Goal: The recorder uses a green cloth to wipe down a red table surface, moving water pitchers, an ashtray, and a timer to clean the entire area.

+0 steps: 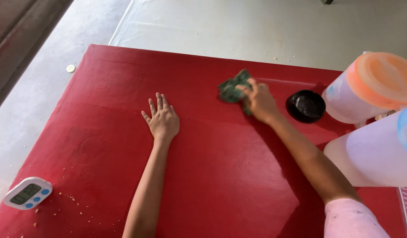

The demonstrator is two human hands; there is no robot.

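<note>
Green cloth [232, 89]: crumpled, dark green with paler mottling, pressed onto the far right part of the red tabletop [203, 185]. It is clutched in the grip of the right hand [259, 102], whose fingers are closed over its near edge.

Left hand [163, 119]: laid flat on the tabletop, palm down, fingers spread, nothing held; well apart from the cloth.

Black round dish [305, 105]: set just right of the right hand.

Two translucent white jugs: one with an orange lid [371, 86], one with a blue lid [379, 152], placed at the right edge.

White digital timer [28, 193]: rounded casing, grey screen, blue buttons, near left corner, crumbs scattered beside it.
</note>
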